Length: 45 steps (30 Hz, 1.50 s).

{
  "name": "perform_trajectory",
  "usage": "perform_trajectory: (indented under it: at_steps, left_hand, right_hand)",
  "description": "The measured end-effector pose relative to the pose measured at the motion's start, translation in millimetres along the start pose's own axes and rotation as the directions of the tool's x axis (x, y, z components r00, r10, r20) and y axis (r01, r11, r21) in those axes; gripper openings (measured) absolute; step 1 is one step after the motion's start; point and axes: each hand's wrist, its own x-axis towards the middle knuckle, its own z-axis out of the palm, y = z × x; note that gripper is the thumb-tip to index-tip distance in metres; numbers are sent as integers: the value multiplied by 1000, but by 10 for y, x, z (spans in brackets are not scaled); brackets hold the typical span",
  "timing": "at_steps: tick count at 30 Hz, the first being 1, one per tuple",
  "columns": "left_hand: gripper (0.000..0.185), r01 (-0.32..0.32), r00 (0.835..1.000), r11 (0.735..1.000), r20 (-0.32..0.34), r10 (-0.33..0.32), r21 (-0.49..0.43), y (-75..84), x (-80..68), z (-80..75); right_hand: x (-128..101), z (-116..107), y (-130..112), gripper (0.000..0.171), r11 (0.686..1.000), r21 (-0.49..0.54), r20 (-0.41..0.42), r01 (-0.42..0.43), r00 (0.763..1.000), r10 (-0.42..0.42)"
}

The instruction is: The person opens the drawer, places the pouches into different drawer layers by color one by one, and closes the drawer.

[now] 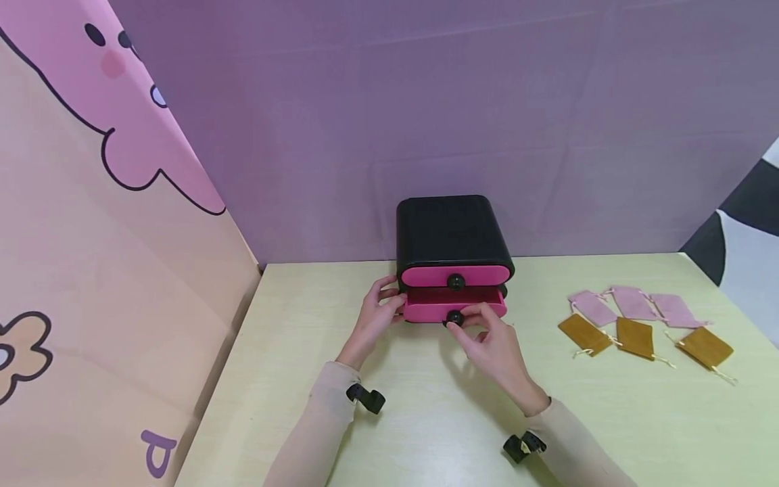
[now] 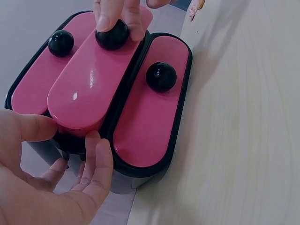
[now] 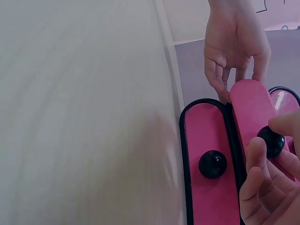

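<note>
**Middle drawer partly out, knob pinched**

A small black drawer box point(image 1: 453, 233) with pink fronts stands near the back of the pale surface point(image 1: 426, 419), against the purple backdrop. From the head view only two drawers show, but the wrist views show three pink fronts, and it is the middle drawer point(image 2: 86, 86) that stands forward of the other two. The right hand point(image 1: 496, 341) pinches that drawer's black knob point(image 1: 454, 318) between thumb and fingertips. The left hand point(image 1: 377, 311) holds the box at its left end, thumb and fingers curled against the drawer's corner and the black casing.

The step in hand looks like sliding this drawer; whether it is going out or in, I cannot tell from here. Either way, the next move calls for a straight pull or push along the drawer's line, with the left hand bracing the light box so it does not skid.

Off to the right, well apart from the box, lie pink pouches point(image 1: 633, 304) and tan pouches point(image 1: 635, 338) in two loose rows.
</note>
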Motion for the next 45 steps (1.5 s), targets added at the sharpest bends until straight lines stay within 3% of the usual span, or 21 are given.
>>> perform_trajectory:
  at_steps: [14,45]
  left_hand:
    - [53,-6,1000,1000,-6,6,6,-13,-18,-5]
    - [54,-21,1000,1000,11,21,-7,-8,-11,5]
  right_hand:
    - [-110,-22,-15,25,996,84,12,27,1000,-28]
    - [-263,-64,-82,24,995,82,26,49,998,-51]
